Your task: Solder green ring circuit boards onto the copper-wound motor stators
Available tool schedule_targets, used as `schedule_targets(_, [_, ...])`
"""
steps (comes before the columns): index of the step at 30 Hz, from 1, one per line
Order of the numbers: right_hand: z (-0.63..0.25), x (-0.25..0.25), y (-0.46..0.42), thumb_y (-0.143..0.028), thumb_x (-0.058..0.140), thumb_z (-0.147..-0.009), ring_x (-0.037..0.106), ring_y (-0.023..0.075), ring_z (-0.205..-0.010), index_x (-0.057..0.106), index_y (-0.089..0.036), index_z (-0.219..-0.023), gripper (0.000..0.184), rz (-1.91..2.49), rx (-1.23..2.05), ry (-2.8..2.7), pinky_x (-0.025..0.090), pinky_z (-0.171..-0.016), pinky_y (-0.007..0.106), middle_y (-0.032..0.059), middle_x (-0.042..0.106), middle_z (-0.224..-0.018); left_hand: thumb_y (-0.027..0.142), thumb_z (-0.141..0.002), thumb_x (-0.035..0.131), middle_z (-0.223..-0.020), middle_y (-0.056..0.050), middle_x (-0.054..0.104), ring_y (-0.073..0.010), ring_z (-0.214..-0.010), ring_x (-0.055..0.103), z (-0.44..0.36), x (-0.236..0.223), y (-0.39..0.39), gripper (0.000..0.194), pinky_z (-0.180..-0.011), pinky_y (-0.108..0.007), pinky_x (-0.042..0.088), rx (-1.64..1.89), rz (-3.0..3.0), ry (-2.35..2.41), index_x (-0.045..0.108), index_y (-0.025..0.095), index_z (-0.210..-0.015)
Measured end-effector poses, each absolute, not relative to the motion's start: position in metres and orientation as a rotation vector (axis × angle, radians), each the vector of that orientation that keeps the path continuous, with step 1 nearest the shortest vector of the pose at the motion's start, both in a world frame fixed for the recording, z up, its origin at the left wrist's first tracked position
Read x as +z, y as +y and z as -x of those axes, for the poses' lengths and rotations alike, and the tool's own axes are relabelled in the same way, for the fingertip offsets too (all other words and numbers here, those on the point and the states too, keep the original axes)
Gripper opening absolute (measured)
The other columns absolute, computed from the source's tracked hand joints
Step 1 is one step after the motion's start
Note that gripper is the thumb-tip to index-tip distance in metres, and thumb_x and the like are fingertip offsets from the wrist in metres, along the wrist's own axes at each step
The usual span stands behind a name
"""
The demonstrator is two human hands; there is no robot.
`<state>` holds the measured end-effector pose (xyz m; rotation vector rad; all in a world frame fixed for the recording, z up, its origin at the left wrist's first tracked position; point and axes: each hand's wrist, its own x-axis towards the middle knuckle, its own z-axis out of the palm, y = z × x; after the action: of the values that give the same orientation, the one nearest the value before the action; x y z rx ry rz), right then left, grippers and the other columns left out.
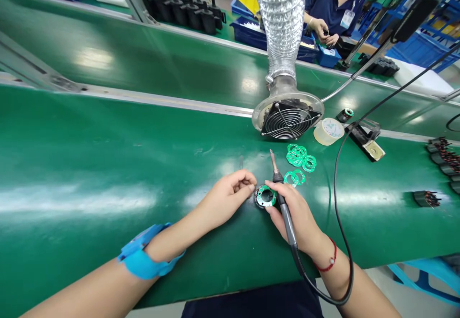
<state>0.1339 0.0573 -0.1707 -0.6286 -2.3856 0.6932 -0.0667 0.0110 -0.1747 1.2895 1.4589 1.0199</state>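
A soldering iron lies in my right hand, its bare tip pointing up and away from me. The thumb and fingers of that hand also steady a dark round motor part topped by a green ring-shaped circuit board. Close against the left side of this part is my left hand, fingers curled and thumb near the fingertip; whatever it pinches, if anything, is too small to make out. Loose green ring boards lie in a small pile just beyond my right hand, with more rings nearer it.
A fan with a wire guard hangs on a silver duct over the bench. Behind the rings stand a round tub and an iron stand with sponge. The black cord loops across my right forearm. A co-worker works opposite.
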Motion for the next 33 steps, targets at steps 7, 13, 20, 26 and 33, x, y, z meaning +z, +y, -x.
schedule_targets(7, [-0.133, -0.175, 0.052, -0.016, 0.057, -0.09, 0.056, 0.0211, -0.116, 0.043, -0.022, -0.134, 0.046, 0.724, 0.698, -2.326, 0.048, -0.099, 0.04, 0.0088, 0.059, -0.128, 0.034, -0.09, 0.047, -0.116, -0.009, 0.066, -0.022, -0.109, 0.062, 0.065, -0.169, -0.002, 0.032, -0.1, -0.041, 0.047, 1.021, -1.408, 1.518, 0.07, 0.017, -0.105])
schedule_targets(13, [-0.129, -0.177, 0.05, -0.012, 0.053, -0.092, 0.056, 0.0204, -0.108, 0.04, -0.02, -0.136, 0.047, 0.673, 0.638, -2.296, 0.05, -0.094, 0.039, 0.0096, 0.06, -0.123, 0.027, -0.089, 0.048, -0.132, -0.008, 0.059, -0.0205, -0.126, 0.054, 0.052, -0.172, -0.01, 0.037, -0.11, -0.043, 0.043, 1.053, -1.368, 1.472, 0.065, 0.018, -0.121])
schedule_targets(20, [-0.128, -0.177, 0.051, -0.018, 0.058, -0.091, 0.058, 0.0212, -0.101, 0.042, -0.021, -0.132, 0.044, 0.792, 0.601, -2.231, 0.053, -0.089, 0.039, 0.0095, 0.061, -0.114, 0.02, -0.094, 0.049, -0.124, -0.014, 0.057, -0.0187, -0.106, 0.061, 0.061, -0.181, -0.007, 0.038, -0.086, -0.034, 0.054, 1.062, -2.079, 1.682, 0.046, 0.01, -0.131])
schedule_targets(26, [-0.128, -0.177, 0.051, -0.019, 0.06, -0.089, 0.059, 0.0219, -0.102, 0.043, -0.02, -0.13, 0.044, 0.84, 0.555, -2.204, 0.053, -0.088, 0.039, 0.0092, 0.061, -0.114, 0.014, -0.097, 0.047, -0.088, -0.007, 0.062, -0.0195, -0.079, 0.057, 0.065, -0.183, 0.002, 0.009, -0.071, -0.033, 0.049, 0.902, -2.738, 1.626, 0.054, 0.011, -0.101])
schedule_targets(33, [-0.13, -0.174, 0.05, -0.023, 0.064, -0.088, 0.061, 0.0199, -0.104, 0.045, -0.019, -0.127, 0.043, 0.891, 0.578, -2.166, 0.053, -0.089, 0.034, 0.0078, 0.062, -0.115, 0.005, -0.094, 0.044, -0.095, -0.01, 0.064, -0.0198, -0.086, 0.057, 0.065, -0.187, 0.002, 0.018, -0.08, -0.032, 0.049, 0.967, -2.823, 1.615, 0.056, 0.005, -0.108])
